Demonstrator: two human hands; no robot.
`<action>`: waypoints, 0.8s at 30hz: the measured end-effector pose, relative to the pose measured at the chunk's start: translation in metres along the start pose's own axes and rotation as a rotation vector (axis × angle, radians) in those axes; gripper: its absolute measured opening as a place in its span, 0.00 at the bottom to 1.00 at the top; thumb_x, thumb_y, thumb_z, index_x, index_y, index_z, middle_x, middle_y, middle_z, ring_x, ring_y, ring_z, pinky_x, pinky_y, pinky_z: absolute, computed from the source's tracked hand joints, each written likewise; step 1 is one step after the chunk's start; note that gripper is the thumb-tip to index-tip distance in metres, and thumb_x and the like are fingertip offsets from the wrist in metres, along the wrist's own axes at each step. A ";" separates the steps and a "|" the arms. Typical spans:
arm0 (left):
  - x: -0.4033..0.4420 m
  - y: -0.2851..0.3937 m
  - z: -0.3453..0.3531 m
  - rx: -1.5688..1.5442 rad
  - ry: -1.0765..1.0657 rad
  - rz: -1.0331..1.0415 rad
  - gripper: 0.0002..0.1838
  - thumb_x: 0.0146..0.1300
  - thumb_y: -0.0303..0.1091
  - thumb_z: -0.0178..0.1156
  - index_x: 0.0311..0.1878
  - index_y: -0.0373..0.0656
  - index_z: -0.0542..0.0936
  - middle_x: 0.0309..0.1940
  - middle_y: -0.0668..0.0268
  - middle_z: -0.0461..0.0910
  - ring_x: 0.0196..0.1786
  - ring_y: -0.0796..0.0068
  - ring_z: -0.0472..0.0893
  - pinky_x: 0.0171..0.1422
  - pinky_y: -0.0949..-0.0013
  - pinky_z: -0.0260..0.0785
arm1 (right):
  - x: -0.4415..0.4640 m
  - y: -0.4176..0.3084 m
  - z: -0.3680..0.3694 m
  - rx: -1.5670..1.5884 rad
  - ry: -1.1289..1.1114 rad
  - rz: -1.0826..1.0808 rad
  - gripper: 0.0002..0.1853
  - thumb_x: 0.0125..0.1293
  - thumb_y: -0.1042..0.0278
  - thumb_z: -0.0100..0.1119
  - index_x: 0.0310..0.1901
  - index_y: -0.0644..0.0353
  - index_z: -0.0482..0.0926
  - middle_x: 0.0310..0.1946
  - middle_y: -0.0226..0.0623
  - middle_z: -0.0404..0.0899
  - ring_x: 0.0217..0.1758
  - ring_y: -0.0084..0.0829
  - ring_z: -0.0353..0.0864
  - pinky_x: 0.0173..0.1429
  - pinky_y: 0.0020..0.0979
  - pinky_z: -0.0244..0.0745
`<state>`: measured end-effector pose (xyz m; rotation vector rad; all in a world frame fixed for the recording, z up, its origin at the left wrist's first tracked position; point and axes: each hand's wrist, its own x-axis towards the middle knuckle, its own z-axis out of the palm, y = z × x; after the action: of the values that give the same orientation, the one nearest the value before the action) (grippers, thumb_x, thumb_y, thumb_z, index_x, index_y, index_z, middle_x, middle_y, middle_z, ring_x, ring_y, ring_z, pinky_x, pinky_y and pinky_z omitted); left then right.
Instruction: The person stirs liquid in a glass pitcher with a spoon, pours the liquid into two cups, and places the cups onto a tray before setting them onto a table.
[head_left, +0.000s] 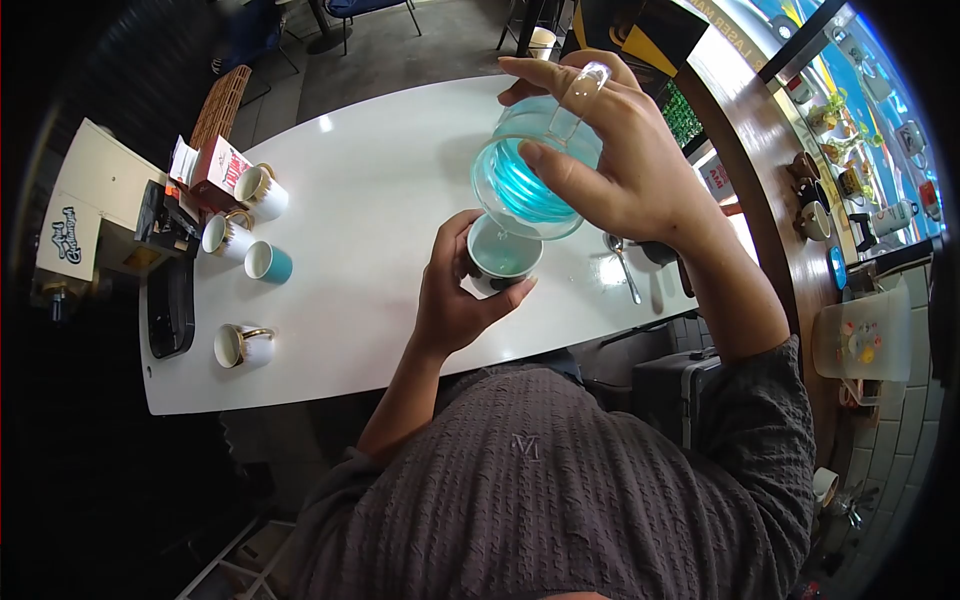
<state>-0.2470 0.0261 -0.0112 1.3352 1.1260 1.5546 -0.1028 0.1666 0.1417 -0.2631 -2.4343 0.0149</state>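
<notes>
From the head view, the right hand (pixel 632 165) grips a tilted glass pitcher (pixel 530 190) of blue liquid above the cup (pixel 505 255) clasped in the left hand (pixel 448 290) at the bench (pixel 350 200). Pouring appears under way; the next move calls for a steady tilt, spout over rim.

Fingers of the left hand (pixel 458 292) pass out of sight behind the cup (pixel 505 258), and the cup's outer wall is largely covered. The right hand (pixel 632 165) obscures part of the glass jug (pixel 525 185). Contact between jug and cup rims: cannot be determined. A dark object (pixel 657 253) beside the spoon (pixel 622 268) is partly concealed by the right wrist; type unconfirmed. A white mug (pixel 264 195) overlaps the red carton (pixel 218 172), interrupting its lettering. The blue chair (pixel 360 8) is cut by the top edge.
</notes>
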 end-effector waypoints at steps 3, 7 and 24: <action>0.001 -0.002 0.002 0.006 0.031 0.046 0.41 0.53 0.28 0.76 0.66 0.38 0.62 0.54 0.55 0.77 0.57 0.68 0.81 0.61 0.65 0.75 | 0.000 0.001 -0.003 0.017 -0.027 0.024 0.33 0.59 0.49 0.55 0.59 0.70 0.78 0.48 0.49 0.85 0.55 0.47 0.80 0.71 0.45 0.61; 0.003 -0.004 0.002 0.021 0.017 0.056 0.41 0.53 0.27 0.75 0.67 0.38 0.62 0.55 0.55 0.76 0.57 0.67 0.81 0.62 0.64 0.75 | 0.002 -0.003 -0.009 0.005 -0.073 0.072 0.36 0.59 0.48 0.55 0.63 0.68 0.76 0.49 0.47 0.85 0.57 0.47 0.78 0.70 0.48 0.64; 0.002 -0.002 0.004 0.017 0.023 0.070 0.41 0.53 0.26 0.75 0.67 0.38 0.61 0.55 0.54 0.77 0.56 0.67 0.82 0.60 0.65 0.77 | 0.001 -0.003 -0.015 -0.049 -0.069 0.021 0.33 0.60 0.50 0.56 0.60 0.69 0.78 0.51 0.49 0.84 0.57 0.45 0.78 0.69 0.46 0.64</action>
<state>-0.2428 0.0290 -0.0129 1.3845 1.1199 1.6176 -0.0949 0.1634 0.1539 -0.3145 -2.5032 -0.0268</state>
